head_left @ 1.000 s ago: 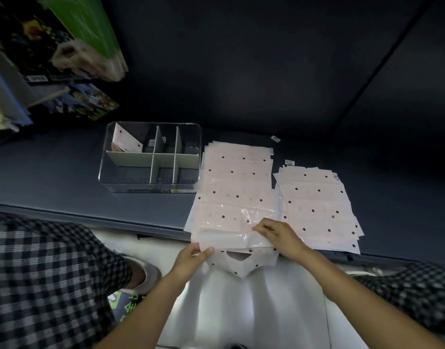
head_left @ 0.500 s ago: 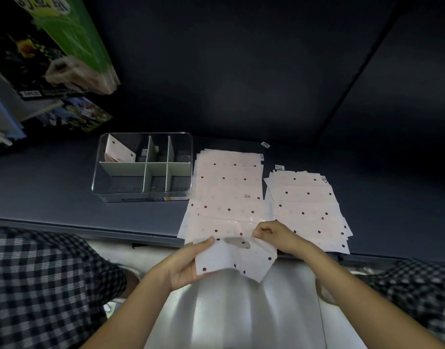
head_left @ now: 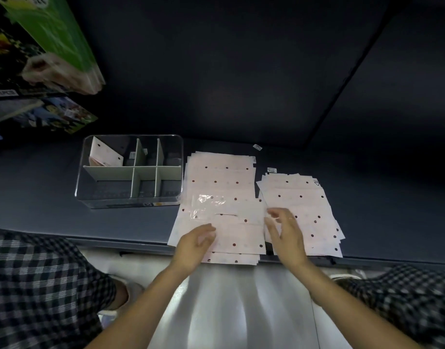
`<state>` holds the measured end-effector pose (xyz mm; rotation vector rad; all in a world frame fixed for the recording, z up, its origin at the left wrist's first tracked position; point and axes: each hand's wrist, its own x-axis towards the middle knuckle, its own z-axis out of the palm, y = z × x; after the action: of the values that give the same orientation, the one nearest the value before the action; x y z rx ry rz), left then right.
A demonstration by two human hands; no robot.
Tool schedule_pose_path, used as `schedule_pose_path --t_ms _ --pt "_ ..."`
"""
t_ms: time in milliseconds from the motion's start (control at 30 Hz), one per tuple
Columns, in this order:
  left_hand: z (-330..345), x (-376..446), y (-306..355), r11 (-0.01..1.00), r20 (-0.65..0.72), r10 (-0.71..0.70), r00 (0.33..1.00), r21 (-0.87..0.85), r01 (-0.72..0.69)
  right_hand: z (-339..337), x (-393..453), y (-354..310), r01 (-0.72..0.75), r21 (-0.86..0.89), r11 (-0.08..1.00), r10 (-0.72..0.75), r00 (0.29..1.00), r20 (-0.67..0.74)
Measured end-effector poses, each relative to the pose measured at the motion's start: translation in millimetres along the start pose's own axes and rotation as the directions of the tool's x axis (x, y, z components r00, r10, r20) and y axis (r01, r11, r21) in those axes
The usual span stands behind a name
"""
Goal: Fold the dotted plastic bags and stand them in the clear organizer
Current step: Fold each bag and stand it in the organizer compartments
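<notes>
Two stacks of pale pink dotted plastic bags lie on the dark table: a left stack (head_left: pixel 220 177) and a right stack (head_left: pixel 302 202). The top bag of the left stack (head_left: pixel 239 222) lies folded up over itself at the near edge. My left hand (head_left: pixel 195 241) rests on its near left part with relaxed fingers. My right hand (head_left: pixel 284 230) hovers at its right edge, fingers spread, holding nothing. The clear organizer (head_left: pixel 130 197) with grey dividers stands left of the stacks. One folded dotted bag (head_left: pixel 104 153) stands in its far left compartment.
Colourful packages and a green bag (head_left: pixel 52 44) hang at the upper left. Two small stickers (head_left: pixel 257 147) lie on the table behind the stacks. The table's front edge (head_left: pixel 103 241) runs just under my hands. My checked trouser legs sit at both lower corners.
The bag's lower end, which both hands held hanging off the table edge, has been folded up onto the left stack. Both hands have let go of it.
</notes>
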<state>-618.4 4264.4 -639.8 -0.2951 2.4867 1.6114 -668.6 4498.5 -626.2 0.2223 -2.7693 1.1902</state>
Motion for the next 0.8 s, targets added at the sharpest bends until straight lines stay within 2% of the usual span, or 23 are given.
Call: schedule_pose_path --t_ms 67,133,167,267,467,533,600,667,800 --pt "3.8 -2.1 -12.5 0.94 0.071 0.128 0.989 0.31 -0.144 8.1 -13.5 -2.2 0.206 -0.102 0.973 -0.187 0.967 0.17" --pt "4.0 -4.4 -25.7 0.848 0.155 0.2 0.967 0.467 -0.251 18.1 -26.0 1.4 0.358 -0.167 0.919 -0.297 0.905 0.306" --pt "3.2 -5.2 -30.8 0.822 0.176 0.225 0.958 0.494 -0.284 22.4 -30.4 6.4 0.4 -0.199 0.895 -0.32 0.884 0.342" --pt "-2.4 -5.8 -40.5 0.779 0.205 0.282 0.937 0.522 -0.348 24.7 -35.1 15.2 0.388 -0.252 0.887 -0.267 0.874 0.406" --pt "-16.3 5.0 -47.5 0.725 0.233 0.306 0.923 0.572 -0.384 16.9 -24.7 28.7 0.525 -0.344 0.779 -0.393 0.835 0.385" --pt "-21.2 12.4 -48.7 0.736 0.245 0.259 0.934 0.577 -0.355 15.8 -18.8 28.7 0.394 -0.249 0.885 -0.292 0.885 0.364" --pt "-27.6 22.4 -46.9 0.785 0.265 0.186 0.946 0.539 -0.305 13.3 -6.6 25.0 0.082 -0.104 0.991 -0.036 0.922 0.386" --pt "-32.8 34.9 -40.9 0.849 0.267 0.109 0.957 0.476 -0.229 9.4 11.4 18.8 -0.173 0.045 0.984 0.136 0.888 0.438" --pt "-41.7 56.5 -29.4 0.974 0.158 -0.038 0.987 0.228 0.001 9.2 41.5 11.8 -0.331 0.243 0.912 0.224 0.897 0.382"
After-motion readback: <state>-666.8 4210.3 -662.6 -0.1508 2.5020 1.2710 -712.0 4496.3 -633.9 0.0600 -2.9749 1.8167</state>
